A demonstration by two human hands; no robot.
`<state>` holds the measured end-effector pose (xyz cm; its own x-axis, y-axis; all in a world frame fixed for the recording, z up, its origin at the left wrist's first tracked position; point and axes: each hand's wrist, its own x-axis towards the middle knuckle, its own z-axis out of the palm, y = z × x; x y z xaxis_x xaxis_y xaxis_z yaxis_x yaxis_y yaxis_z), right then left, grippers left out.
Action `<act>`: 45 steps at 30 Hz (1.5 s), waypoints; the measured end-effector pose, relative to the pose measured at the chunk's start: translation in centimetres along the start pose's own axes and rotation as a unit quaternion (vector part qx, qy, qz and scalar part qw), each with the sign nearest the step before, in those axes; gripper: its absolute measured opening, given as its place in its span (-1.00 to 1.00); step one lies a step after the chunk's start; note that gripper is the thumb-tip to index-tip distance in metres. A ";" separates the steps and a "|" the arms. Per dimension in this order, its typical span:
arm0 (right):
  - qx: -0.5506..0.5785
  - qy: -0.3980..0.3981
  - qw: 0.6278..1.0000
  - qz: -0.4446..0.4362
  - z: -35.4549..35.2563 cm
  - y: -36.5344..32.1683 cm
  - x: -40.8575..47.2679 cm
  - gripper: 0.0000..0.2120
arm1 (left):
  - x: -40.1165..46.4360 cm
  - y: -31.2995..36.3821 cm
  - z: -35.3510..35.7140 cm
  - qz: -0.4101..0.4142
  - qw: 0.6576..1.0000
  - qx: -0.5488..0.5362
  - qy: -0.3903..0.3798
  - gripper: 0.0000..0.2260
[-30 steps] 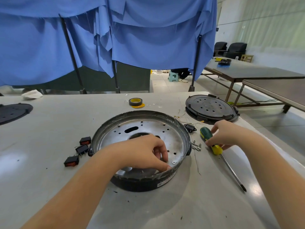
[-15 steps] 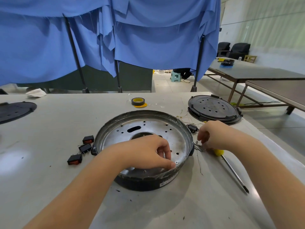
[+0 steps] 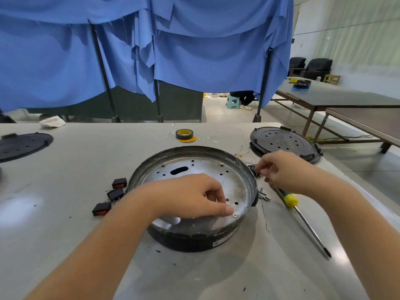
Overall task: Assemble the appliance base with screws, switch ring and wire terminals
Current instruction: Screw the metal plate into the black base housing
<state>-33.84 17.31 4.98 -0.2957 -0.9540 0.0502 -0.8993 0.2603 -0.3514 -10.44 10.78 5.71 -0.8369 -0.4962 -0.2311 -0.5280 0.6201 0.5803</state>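
The appliance base [image 3: 194, 202], a round black housing with a perforated metal plate inside, sits at the middle of the grey table [image 3: 65, 245]. A screw [image 3: 235, 215] stands in a hole at the plate's near right edge. The left hand [image 3: 190, 195] rests on the plate with curled fingers, its thumb tip just beside that screw; whether it pinches anything cannot be told. The right hand [image 3: 281, 172], just right of the base rim, pinches something small among the thin wires [image 3: 244, 153] beside a black switch [image 3: 254, 169]; what it holds is too small to name. Loose screws [image 3: 264, 195] lie beside the rim, and the yellow-handled screwdriver [image 3: 303, 217] lies untouched on the table under the right forearm.

The step in hand appears to be fastening the plate: one screw is placed, not yet driven. The next move probably calls for a further screw or the screwdriver, with the left hand steadying the base.

Compared with a second earlier, the right hand has left the screwdriver handle and moved farther, towards the switch and wires; the left hand has stayed in place.

To the left lie three rocker switches [image 3: 114, 194]; a tape roll [image 3: 184, 134] and a black cover [image 3: 283, 144] lie farther off.
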 end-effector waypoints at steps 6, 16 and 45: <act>0.041 0.008 0.998 -0.042 -0.9 -1.6 -0.7 -0.85 | -1.4 -1.6 -2.9 -0.019 0.995 0.028 0.092 -0.80; 0.055 -0.053 0.997 0.018 -0.5 -2.8 -1.4 -0.80 | -2.1 -7.1 -6.3 -0.171 0.932 0.059 0.314 -0.74; -0.062 -0.020 0.998 -0.016 -0.3 -1.5 -0.7 -0.84 | -6.4 1.2 -4.5 -0.140 0.978 0.148 0.036 -0.60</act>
<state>-32.36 17.62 5.72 -0.2557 -0.9665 0.0222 -0.9417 0.2438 -0.2320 -5.07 11.94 11.40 -0.6460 -0.7077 -0.2862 -0.7634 0.5969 0.2470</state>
